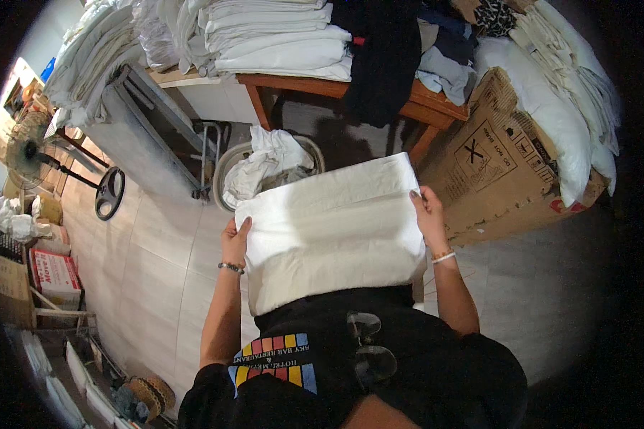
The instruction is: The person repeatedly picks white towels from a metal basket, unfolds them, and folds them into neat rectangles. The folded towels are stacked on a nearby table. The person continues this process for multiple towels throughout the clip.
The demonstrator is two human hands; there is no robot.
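A white cloth [333, 230], folded into a broad rectangle, is stretched between my two hands in front of my black shirt. My left hand [235, 241] pinches its left edge, thumb on top. On the opposite side my right hand [430, 217] grips the right edge near the upper corner, also with the thumb over the fabric. The fingers beneath the cloth are hidden. Its far edge overlaps the view of a round tub [322, 153] on the floor, which holds crumpled white cloth [271, 161].
A wooden table [434, 102] ahead bears stacked folded white linens [284, 43] and a hanging black garment [386, 59]. To the right, a large cardboard box [488, 166] has white pillows [542, 102] on it. A standing fan [29, 147] and a grey metal frame [155, 123] stand left.
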